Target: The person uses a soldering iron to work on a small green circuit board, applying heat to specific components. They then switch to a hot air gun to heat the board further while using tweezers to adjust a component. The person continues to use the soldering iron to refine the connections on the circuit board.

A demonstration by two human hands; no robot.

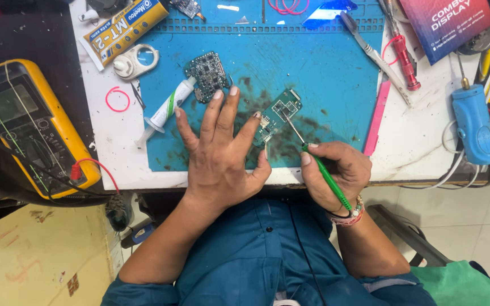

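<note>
My left hand (219, 150) lies flat on the blue work mat (336, 73) with fingers spread, its index fingertip touching the lower end of a small green circuit board (277, 113). My right hand (336, 170) grips a green-handled soldering iron (324, 175) like a pen. The iron's metal tip rests on the middle of that green board. A second, dark circuit board (207, 75) lies just beyond my left fingertips. A white syringe-like tube (168, 106) lies to the left of my left hand.
A yellow multimeter (26, 127) sits at the far left with a red lead. A round magnifier (136, 60), a yellow-and-white box (125, 25), tweezers (375, 54), a red tool (406, 62), a pink strip (376, 116) and a blue cylindrical tool (474, 124) surround the mat.
</note>
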